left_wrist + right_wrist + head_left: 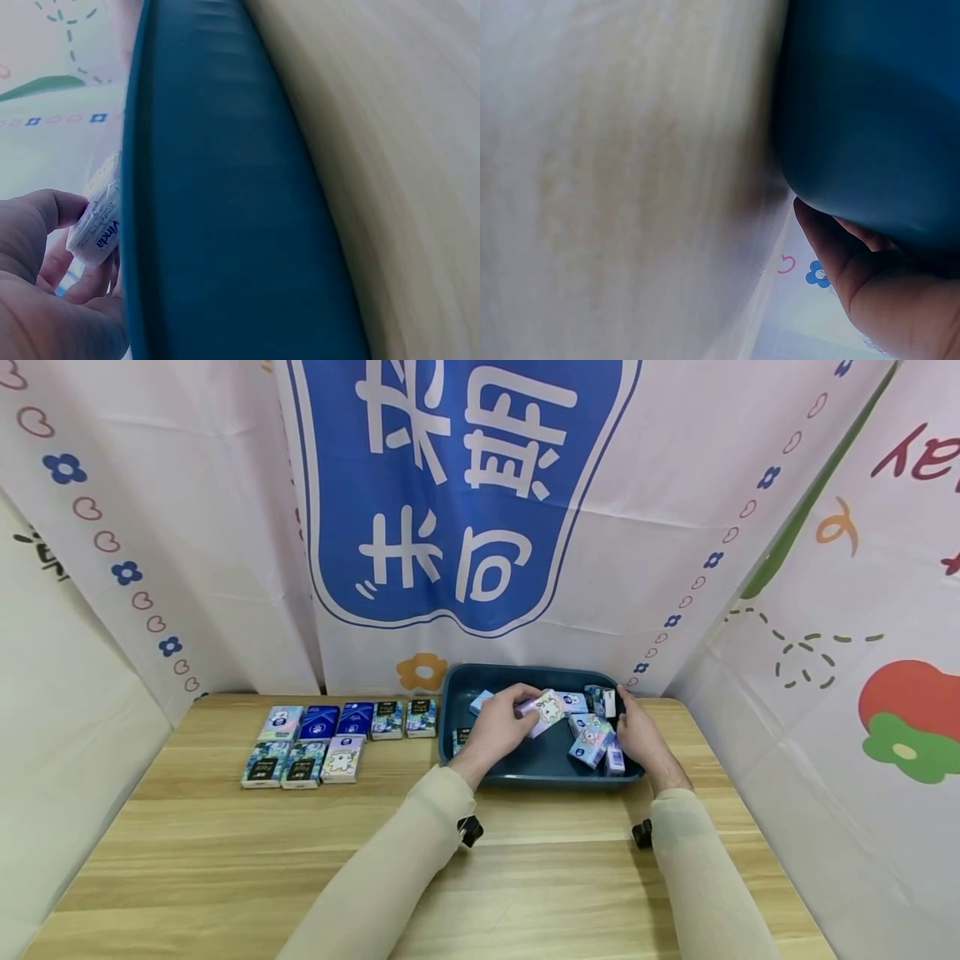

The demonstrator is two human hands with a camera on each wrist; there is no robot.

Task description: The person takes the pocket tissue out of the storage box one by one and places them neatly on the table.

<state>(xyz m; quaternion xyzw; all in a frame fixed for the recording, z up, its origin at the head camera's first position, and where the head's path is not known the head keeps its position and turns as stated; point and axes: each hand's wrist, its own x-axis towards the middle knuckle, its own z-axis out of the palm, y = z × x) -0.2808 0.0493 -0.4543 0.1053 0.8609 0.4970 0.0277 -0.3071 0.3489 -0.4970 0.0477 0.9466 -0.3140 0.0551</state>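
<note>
The left hand [492, 727] pinches a Vinda tissue pack [550, 711], which pokes out to the right of that hand, over the blue-green tray [528, 764]. The right hand [643, 739] holds the tray's right end. A soft pinch looks best, so the pack does not squash, and it should go high enough to miss the rim. The pack is tipped, cartoon side up. Its long way seems to slant off from the left hand, away and to the right.
</note>
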